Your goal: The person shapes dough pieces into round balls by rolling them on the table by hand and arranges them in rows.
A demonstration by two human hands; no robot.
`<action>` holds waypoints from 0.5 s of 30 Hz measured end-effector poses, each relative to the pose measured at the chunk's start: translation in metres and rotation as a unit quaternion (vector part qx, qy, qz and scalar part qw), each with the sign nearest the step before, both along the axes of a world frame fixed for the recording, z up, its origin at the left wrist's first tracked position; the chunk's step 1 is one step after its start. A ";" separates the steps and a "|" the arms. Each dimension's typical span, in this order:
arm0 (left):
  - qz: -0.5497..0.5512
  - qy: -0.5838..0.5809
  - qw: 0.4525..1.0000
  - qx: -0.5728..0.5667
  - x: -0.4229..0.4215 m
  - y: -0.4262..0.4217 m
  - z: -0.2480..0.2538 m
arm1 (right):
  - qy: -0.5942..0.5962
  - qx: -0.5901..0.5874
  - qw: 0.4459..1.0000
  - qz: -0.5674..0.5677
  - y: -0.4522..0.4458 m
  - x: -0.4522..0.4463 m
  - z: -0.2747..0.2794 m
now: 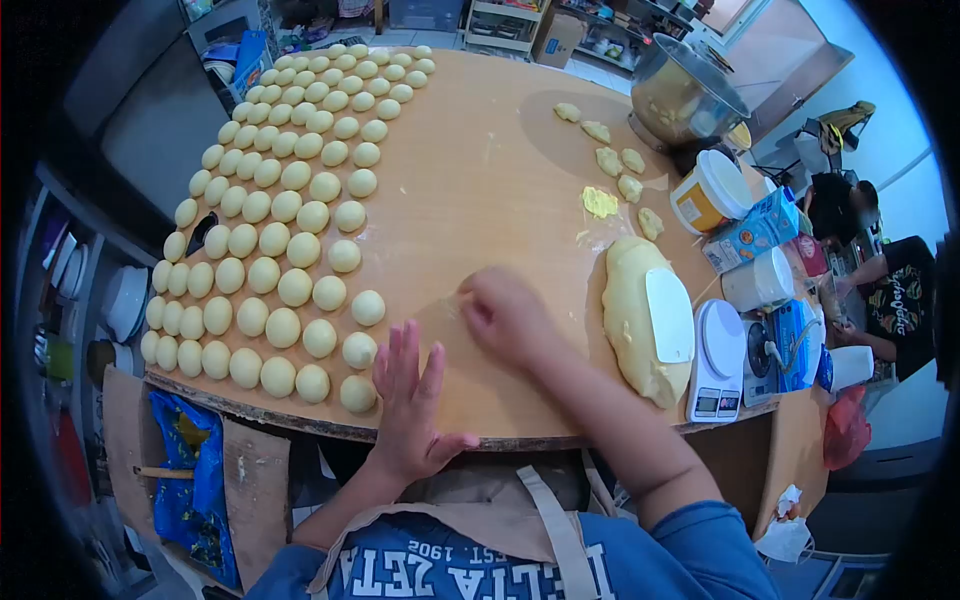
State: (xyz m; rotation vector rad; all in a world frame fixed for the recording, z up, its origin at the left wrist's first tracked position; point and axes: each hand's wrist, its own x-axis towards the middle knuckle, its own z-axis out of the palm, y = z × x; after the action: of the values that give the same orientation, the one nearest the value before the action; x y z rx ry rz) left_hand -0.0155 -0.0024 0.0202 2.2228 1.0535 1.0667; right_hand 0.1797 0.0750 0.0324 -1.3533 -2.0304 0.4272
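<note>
My left hand (pixel 408 415) is open at the table's near edge, fingers spread and pointing away from me. Its fingertips are close beside the nearest column of round dough balls (pixel 358 350); whether they touch one I cannot tell. My right hand (pixel 505 315) is curled down on the wooden table (pixel 470 180), slightly blurred by motion. Whatever lies under its palm is hidden. Right of that arm sits a large dough mass (pixel 628 300) with a white flat scraper (pixel 668 315) lying on top.
Rows of dough balls cover the table's left side. Small dough pieces (pixel 608 160) and a yellow lump (pixel 600 202) lie at the back right. A digital scale (pixel 718 360), tubs (pixel 712 190), cartons and a metal mixing bowl (pixel 685 90) line the right edge. Other people (pixel 895 300) are beyond.
</note>
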 end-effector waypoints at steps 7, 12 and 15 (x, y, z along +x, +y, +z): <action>-0.008 -0.001 1.000 -0.009 -0.002 0.000 -0.001 | -0.066 0.016 0.997 -0.035 -0.038 0.046 -0.015; -0.009 -0.003 1.000 -0.012 0.000 0.002 -0.001 | 0.006 -0.033 0.999 0.033 -0.030 -0.007 -0.002; -0.008 0.010 1.000 -0.017 -0.002 0.002 -0.001 | 0.039 -0.062 0.994 0.077 -0.065 0.023 -0.002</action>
State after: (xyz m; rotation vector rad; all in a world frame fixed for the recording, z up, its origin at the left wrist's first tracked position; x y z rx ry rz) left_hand -0.0173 -0.0001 0.0191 2.2150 1.0520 1.0143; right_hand 0.2027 0.0102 0.0307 -1.2364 -2.0797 0.6748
